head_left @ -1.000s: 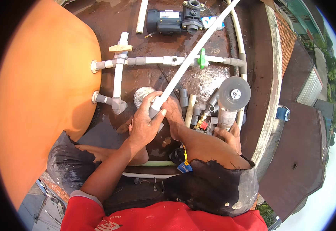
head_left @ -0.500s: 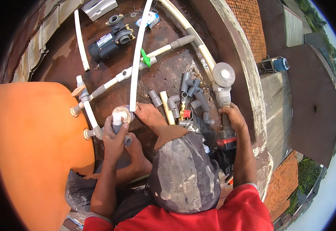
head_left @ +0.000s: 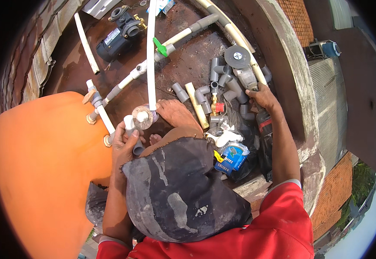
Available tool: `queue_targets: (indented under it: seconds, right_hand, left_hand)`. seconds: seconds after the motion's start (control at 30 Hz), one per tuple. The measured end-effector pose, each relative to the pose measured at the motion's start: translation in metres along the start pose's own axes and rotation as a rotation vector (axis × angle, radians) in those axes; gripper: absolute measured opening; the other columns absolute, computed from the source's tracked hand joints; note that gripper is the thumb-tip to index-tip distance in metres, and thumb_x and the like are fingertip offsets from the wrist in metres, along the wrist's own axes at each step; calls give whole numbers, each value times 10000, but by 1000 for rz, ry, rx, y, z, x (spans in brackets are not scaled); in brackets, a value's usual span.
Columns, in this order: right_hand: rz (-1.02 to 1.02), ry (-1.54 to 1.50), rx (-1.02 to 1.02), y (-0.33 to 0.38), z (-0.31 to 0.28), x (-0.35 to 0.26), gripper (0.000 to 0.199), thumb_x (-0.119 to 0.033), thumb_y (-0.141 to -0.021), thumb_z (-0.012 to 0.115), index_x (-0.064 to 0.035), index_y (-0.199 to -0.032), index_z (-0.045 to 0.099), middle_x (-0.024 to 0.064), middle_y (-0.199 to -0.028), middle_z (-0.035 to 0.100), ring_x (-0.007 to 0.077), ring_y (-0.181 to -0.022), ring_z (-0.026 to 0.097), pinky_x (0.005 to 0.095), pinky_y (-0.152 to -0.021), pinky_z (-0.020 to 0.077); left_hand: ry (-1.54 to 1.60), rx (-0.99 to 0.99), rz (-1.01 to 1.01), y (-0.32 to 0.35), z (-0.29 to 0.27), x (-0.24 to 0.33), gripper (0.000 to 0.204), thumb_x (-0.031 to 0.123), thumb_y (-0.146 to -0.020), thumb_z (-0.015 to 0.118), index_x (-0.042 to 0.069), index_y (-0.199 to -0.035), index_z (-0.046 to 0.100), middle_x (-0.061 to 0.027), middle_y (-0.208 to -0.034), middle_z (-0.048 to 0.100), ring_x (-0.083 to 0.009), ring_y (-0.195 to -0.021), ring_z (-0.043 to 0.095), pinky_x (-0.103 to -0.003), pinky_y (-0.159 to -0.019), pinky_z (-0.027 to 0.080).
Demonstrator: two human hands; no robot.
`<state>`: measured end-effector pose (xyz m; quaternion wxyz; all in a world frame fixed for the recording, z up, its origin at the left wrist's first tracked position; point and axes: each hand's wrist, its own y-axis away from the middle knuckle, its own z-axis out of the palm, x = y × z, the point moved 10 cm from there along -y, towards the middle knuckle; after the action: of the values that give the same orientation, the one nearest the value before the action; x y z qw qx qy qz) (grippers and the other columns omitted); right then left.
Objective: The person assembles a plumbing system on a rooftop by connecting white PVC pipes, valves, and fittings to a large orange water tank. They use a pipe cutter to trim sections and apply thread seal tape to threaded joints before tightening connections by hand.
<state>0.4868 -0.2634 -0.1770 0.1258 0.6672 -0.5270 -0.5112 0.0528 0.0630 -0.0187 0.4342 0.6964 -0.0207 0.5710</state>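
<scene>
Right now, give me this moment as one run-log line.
left hand: holding grey fitting with white pipe stub | right hand: gripping angle grinder | around: loose grey fittings, orange tank

Vs 1 s ago, long wht pipe (head_left: 151, 60) is off the wht stub (head_left: 128, 121) of the gry fitting (head_left: 135, 140) in L hand (head_left: 124, 140); its lower end now sits apart, by the foot (head_left: 177, 113). Pipe runs near-vert. in view, no longer slanting R. Vs ½ s ago, grinder (head_left: 247, 79) in R hand (head_left: 263, 97) tips L, disc (head_left: 233, 59) now near gry pipe pcs (head_left: 216, 69) & dark, not pale. Knee (head_left: 166, 181) shifts L, so blue pkt (head_left: 232, 159) & crumpled wht item (head_left: 226, 137) show beside it.
</scene>
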Motion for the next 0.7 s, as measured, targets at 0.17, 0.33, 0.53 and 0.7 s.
queue_targets:
  seconds: [0.17,0.33,0.53,0.7]
  right_hand:
    - [36,62,-21,-10,3,-3,542,-317,-1005,827,108,-1298,662,165,-995,780,229,-799,759,416,-660,625]
    - [-137,367,39,-12,-4,6,577,-306,-976,841,130,-1271,606,349,-1228,736,463,-1088,777,541,-873,647]
    - [-136,657,41,-12,-3,-15,593,-406,-893,884,121,-1093,701,391,-1109,757,506,-1123,759,546,-966,593]
    - [-108,998,152,9,-10,-64,522,-423,-879,901,33,-1079,744,309,-1072,793,477,-1046,784,551,-887,625]
  left_hand:
    - [-23,42,-30,-10,-8,2,396,141,-1041,814,7,-1346,599,-67,-1070,756,-115,-879,722,-268,-718,593]
    - [117,143,20,-3,-29,32,291,43,-1026,757,21,-1268,597,-55,-1032,700,-132,-857,703,-285,-723,600]
    - [37,187,-86,13,-61,-11,202,26,-1013,740,29,-1178,623,-51,-987,688,-128,-797,687,-292,-716,597]
    - [19,230,-71,-1,-57,-52,193,27,-1015,749,-5,-1168,636,-57,-982,715,-114,-786,699,-295,-666,583]
